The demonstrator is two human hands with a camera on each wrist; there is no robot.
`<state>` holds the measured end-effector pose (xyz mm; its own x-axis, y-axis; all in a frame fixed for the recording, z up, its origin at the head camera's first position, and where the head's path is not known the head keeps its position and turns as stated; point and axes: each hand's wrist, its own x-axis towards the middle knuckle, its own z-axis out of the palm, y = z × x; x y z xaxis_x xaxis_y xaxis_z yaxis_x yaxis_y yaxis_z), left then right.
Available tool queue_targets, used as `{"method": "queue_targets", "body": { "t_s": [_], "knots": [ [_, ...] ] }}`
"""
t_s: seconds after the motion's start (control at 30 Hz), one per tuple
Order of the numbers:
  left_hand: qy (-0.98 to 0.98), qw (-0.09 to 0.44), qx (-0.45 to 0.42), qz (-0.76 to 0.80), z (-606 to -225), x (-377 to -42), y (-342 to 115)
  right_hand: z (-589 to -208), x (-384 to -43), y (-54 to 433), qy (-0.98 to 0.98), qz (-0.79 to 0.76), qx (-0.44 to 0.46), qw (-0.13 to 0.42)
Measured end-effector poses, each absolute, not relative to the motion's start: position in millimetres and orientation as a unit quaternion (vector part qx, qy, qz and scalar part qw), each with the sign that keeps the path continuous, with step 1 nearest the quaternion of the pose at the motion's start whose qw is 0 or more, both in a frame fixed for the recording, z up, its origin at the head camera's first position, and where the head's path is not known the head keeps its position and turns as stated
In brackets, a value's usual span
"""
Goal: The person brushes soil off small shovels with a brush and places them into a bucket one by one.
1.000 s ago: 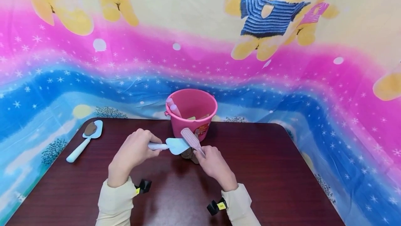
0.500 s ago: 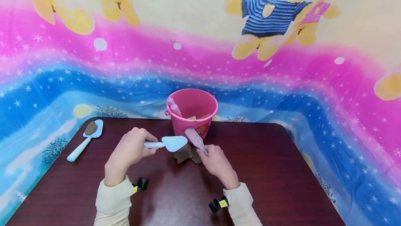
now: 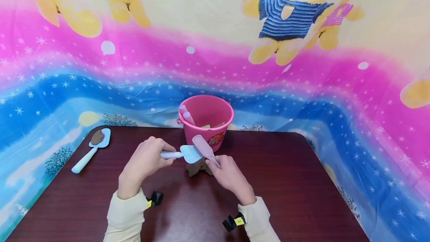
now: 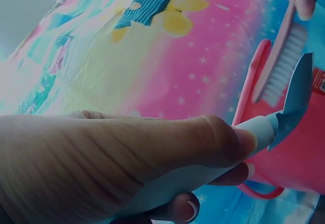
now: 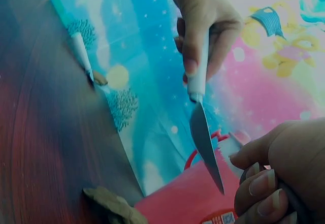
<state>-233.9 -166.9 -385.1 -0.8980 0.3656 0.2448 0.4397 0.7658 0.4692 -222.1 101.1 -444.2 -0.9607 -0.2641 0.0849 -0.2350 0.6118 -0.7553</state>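
Note:
My left hand point(image 3: 146, 160) grips the handle of a small light blue trowel point(image 3: 191, 153), its blade pointing right. A pale pink brush point(image 3: 203, 145) is held by its handle in my right hand point(image 3: 231, 176). The left wrist view shows the brush's white bristles point(image 4: 287, 64) facing the trowel blade point(image 4: 298, 97), right beside it. Both tools are raised above a brown, clay-like lump point(image 3: 195, 168) on the table, partly hidden by them. In the right wrist view the trowel blade point(image 5: 204, 142) appears nearly edge-on, and my right fingers cover most of the brush.
Just behind the lump stands a pink bucket point(image 3: 193, 135) with two lilac handles point(image 3: 188, 117) sticking up inside. A light blue spade point(image 3: 84, 160) lies at the table's far left, a brown lump point(image 3: 97, 137) on its blade. Patterned cloth point(image 3: 215, 63) hangs round the table's edges.
The trowel moved left, away from the brush, then came back right. The brush swung right and returned left, so its head overlaps the blade again in the head view.

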Motion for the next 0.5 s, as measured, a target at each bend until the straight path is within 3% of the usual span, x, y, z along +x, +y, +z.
{"method": "queue_targets", "body": {
  "t_s": [0.5],
  "knots": [
    [-0.926,0.118,-0.246,-0.261,-388.1,-234.9,-158.4,-440.0,-215.4,90.2,0.88,-0.441,-0.17,0.041]
  ]
}}
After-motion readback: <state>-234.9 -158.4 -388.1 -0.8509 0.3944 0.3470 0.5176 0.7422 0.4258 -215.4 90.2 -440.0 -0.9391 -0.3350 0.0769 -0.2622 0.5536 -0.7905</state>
